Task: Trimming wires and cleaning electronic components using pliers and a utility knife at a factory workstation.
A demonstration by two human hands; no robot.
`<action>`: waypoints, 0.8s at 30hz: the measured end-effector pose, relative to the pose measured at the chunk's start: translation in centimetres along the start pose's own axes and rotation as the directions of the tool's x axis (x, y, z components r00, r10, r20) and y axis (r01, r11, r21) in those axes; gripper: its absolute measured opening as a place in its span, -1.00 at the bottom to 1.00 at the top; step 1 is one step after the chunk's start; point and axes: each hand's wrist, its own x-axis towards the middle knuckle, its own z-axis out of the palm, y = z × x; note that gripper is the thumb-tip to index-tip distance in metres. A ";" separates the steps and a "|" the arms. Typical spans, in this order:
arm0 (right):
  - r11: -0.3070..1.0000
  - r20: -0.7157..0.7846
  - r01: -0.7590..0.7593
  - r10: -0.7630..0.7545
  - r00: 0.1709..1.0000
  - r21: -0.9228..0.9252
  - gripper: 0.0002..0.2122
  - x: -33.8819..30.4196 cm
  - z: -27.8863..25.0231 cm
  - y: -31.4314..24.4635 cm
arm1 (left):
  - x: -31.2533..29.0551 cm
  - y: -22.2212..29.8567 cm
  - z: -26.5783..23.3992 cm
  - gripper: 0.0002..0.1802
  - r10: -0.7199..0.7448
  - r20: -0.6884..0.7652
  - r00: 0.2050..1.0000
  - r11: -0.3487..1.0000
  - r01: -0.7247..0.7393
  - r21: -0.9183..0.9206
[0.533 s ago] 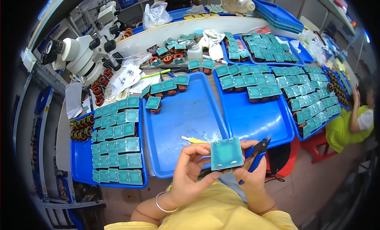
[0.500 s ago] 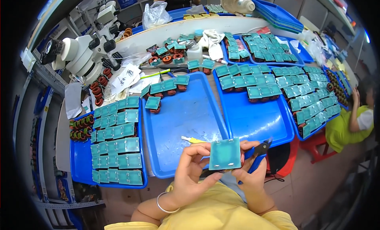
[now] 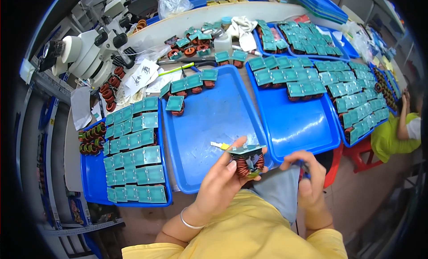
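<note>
The coil (image 3: 242, 167) being held over there is ribbed in coppery red, with a teal-green board (image 3: 248, 149) on it. That teal repeats in gridded rows of boards (image 3: 148, 155), set off by bright blue trays (image 3: 214, 125). I see a plain yellow shirt (image 3: 240, 225) and a silvery bracelet (image 3: 186, 223), a white microscope (image 3: 84, 56) with black parts, a red stool (image 3: 361, 156), and a co-worker's lime-green top (image 3: 387, 138), its sleeve (image 3: 414, 129) white

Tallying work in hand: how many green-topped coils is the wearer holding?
1: the green-topped coil in the left hand. The right hand holds a mostly hidden blue tool; no other shows, though fingers hide parts.
</note>
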 end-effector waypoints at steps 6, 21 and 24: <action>0.754 0.401 0.319 -0.081 0.913 -0.575 -0.58 2.3 -1.3 -2.1 | -0.5 -0.3 -0.3 -0.09 0.039 0.031 0.999 0.962 -0.045 0.269; 0.574 0.551 0.476 -0.051 0.833 -0.666 -0.49 1.6 -1.8 -4.8 | -1.2 0.4 0.5 -0.23 0.194 0.239 0.951 0.572 -0.308 0.761; 0.565 0.554 0.471 -0.029 0.832 -0.678 -0.49 1.5 -2.0 -5.3 | -1.2 0.1 0.4 -0.31 0.268 0.306 0.914 0.542 -0.405 0.736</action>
